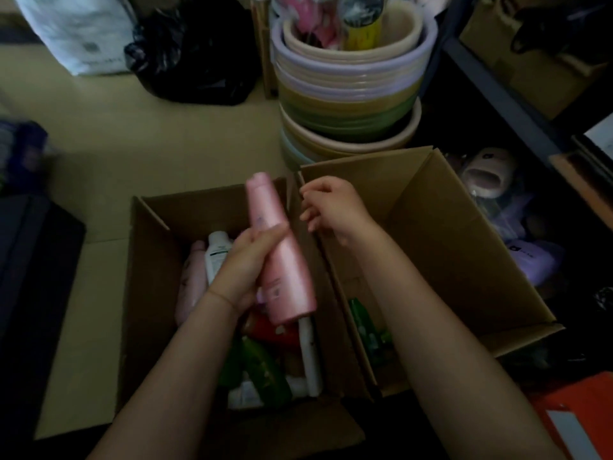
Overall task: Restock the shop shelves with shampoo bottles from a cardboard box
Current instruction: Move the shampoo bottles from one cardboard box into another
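Note:
An open cardboard box (156, 260) stands on the floor below me, filled with several bottles, white (217, 257), green (265, 370), red and pink. My left hand (245, 260) grips a tall pink shampoo bottle (282, 250) around its middle, held above the box with its cap pointing away from me. My right hand (331, 207) hovers just right of the bottle, over the box's upright flap, fingers loosely curled and holding nothing.
A second open cardboard box (447, 234) adjoins on the right, with green bottles low inside. A stack of plastic basins (348, 94) stands beyond the boxes. Black and white bags (192, 51) lie at the far left. Dark shelving (497, 94) with goods runs along the right.

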